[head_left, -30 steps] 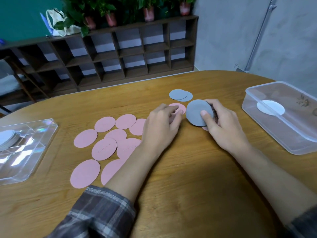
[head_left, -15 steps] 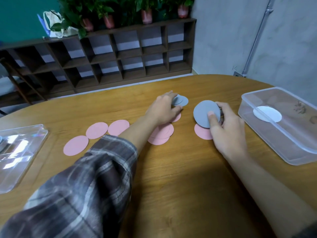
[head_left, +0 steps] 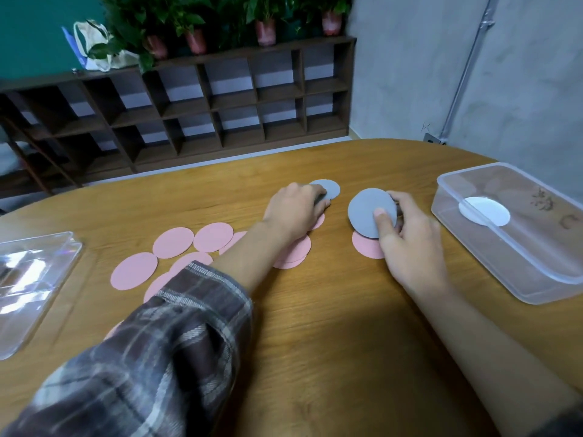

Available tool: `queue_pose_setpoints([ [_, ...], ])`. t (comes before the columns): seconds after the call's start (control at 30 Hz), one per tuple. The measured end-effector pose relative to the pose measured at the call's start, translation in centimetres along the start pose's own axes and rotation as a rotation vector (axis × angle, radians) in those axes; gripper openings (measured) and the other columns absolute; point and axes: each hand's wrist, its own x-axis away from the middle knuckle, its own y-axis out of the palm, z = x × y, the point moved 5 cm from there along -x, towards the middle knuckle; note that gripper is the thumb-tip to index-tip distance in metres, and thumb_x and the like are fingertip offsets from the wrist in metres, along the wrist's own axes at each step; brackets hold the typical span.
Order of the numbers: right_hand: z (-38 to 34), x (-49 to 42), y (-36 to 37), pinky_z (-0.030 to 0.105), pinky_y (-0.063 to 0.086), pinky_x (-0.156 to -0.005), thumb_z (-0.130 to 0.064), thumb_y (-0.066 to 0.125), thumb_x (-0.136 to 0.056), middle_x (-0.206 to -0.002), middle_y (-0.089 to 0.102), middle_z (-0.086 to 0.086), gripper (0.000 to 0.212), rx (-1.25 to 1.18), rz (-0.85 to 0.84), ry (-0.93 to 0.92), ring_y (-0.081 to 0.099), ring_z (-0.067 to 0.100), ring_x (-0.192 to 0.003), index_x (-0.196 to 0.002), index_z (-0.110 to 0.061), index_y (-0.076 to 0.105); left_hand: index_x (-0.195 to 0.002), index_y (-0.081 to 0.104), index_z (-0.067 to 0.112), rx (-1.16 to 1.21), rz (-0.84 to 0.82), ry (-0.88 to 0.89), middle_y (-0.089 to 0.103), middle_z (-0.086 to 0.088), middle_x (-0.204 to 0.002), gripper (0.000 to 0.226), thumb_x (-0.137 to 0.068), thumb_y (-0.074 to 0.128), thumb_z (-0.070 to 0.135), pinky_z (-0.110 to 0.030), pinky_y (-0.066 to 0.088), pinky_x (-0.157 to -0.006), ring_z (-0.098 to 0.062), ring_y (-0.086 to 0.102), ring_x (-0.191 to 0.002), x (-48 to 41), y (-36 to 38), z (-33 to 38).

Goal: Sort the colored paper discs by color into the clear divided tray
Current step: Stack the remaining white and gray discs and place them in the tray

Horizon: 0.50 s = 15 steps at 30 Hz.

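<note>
view: head only, wide angle, looking down at both hands
right hand: pinches the held grey disc, thumb on its near face, other fingers behind; disc is tipped up off the table; may be a thin stack, edges too blurred to say
under right hand: a lone pink disc lies flat, partly covered by the palm
left hand: fingers bent down onto the near edge of the flat grey disc; pinching or just pressing, cannot tell
behind left wrist: pink discs spread flat, some overlapping, some hidden by the sleeve
divided tray: well to the left of the left hand, at the frame edge; contents lost in glare
clear box: just right of the right hand, a white disc inside
step: probably gathering greys before carrying them to the tray
risk: thin paper lies flat, so fingertips may slide it rather than lift it
risk: a loose pinch could fan or drop greys onto the pinks
risk: the sleeve could drag pinks on the reach to the tray
</note>
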Motion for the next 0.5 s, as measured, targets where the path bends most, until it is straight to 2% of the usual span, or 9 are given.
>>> queue_pose_setpoints([
  [0.07, 0.0, 0.1, 0.1, 0.024, 0.037, -0.084, -0.024, 0.055, -0.104, -0.122, 0.066, 0.003, 0.034, -0.004, -0.011, -0.005, 0.054, 0.013, -0.102, -0.137, -0.017, 0.056, -0.121, 0.066, 0.015, -0.009, 0.011, -0.001, 0.073, -0.013, -0.107, 0.032, -0.110, 0.044, 0.036, -0.039, 0.045, -0.071, -0.039, 0.066, -0.097, 0.7, -0.3, -0.1],
  [0.13, -0.1, 0.1, 0.1, 0.025, 0.037, -0.085, -0.025, 0.055, -0.104, -0.123, 0.066, 0.004, 0.036, 0.002, -0.030, -0.009, 0.054, 0.014, -0.103, -0.139, -0.018, 0.056, -0.115, 0.062, 0.014, 0.028, 0.044, -0.020, 0.070, -0.012, -0.097, 0.023, -0.108, 0.046, 0.029, -0.038, 0.038, -0.067, -0.039, 0.062, -0.088, 1.4, -1.1, -0.1],
  [0.23, -0.3, 0.1, 0.3, 0.027, 0.041, -0.091, -0.026, 0.053, -0.105, -0.129, 0.066, 0.004, 0.041, 0.020, -0.053, -0.032, 0.056, 0.017, -0.108, -0.146, -0.020, 0.053, -0.110, 0.061, 0.014, 0.148, 0.154, -0.064, 0.065, -0.006, -0.090, 0.023, -0.110, 0.043, 0.028, -0.037, 0.037, -0.067, -0.032, 0.054, -0.081, 2.6, -2.2, -0.4],
  [0.33, -0.2, 0.2, 0.3, 0.038, 0.043, -0.104, -0.027, 0.050, -0.106, -0.133, 0.065, 0.013, 0.048, 0.025, -0.057, -0.040, 0.058, 0.027, -0.114, -0.154, -0.020, 0.046, -0.101, 0.065, 0.013, 0.306, 0.323, -0.035, 0.068, -0.004, -0.095, 0.027, -0.111, 0.043, 0.026, -0.036, 0.041, -0.076, -0.025, 0.056, -0.089, 3.6, -3.2, -0.7],
  [0.4, -0.2, 0.2, 0.2, 0.040, 0.043, -0.105, -0.026, 0.051, -0.106, -0.126, 0.066, 0.017, 0.050, 0.018, -0.052, -0.046, 0.052, 0.016, -0.102, -0.155, -0.020, 0.043, -0.098, 0.068, 0.011, 0.413, 0.406, -0.021, 0.069, -0.001, -0.094, 0.025, -0.109, 0.048, 0.021, -0.025, 0.037, -0.077, -0.017, 0.055, -0.086, 4.4, -3.9, -0.6],
  [0.5, -0.4, 0.2, 0.2, 0.045, 0.043, -0.107, -0.025, 0.052, -0.106, -0.106, 0.061, 0.008, 0.051, -0.002, -0.049, -0.061, 0.040, 0.008, -0.101, -0.156, -0.020, 0.042, -0.094, 0.073, 0.013, 0.653, 0.400, -0.078, 0.071, 0.010, -0.086, 0.023, -0.107, 0.055, 0.020, -0.017, 0.041, -0.075, -0.005, 0.058, -0.079, 5.8, -4.1, -0.2],
])
